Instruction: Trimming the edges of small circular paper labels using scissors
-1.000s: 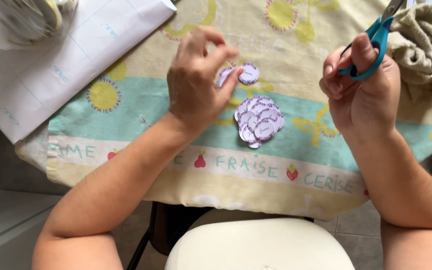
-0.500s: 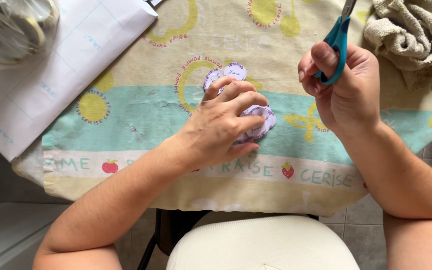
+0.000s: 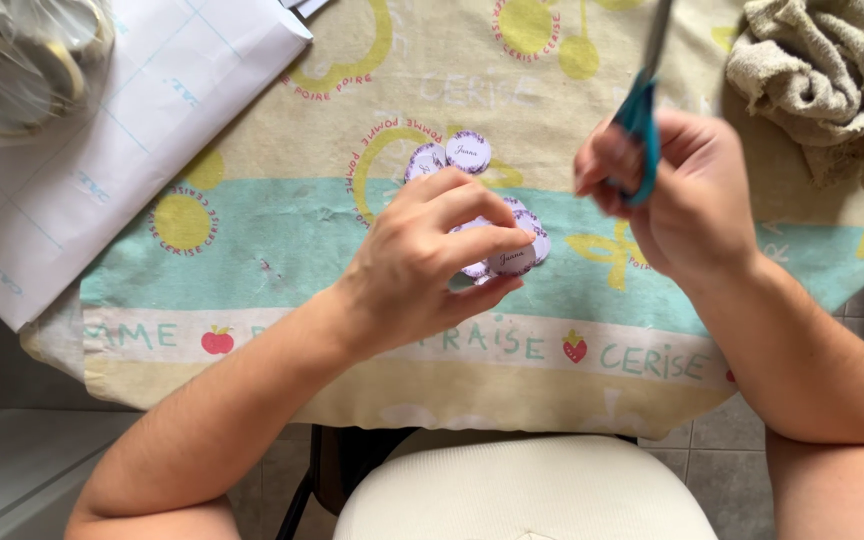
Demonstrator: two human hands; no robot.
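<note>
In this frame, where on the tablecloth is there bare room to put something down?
Bare cloth lies between the white paper sheet and the left hand, and along the table's near edge below both hands. It is crowded at the centre: the left hand rests on the pile of round labels, two labels lie behind, and the right hand holds scissors beside the towel.

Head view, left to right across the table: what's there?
Clear bag of round lids → white paper sheet → left hand on small round paper labels → right hand holding teal scissors → crumpled beige cloth.
</note>
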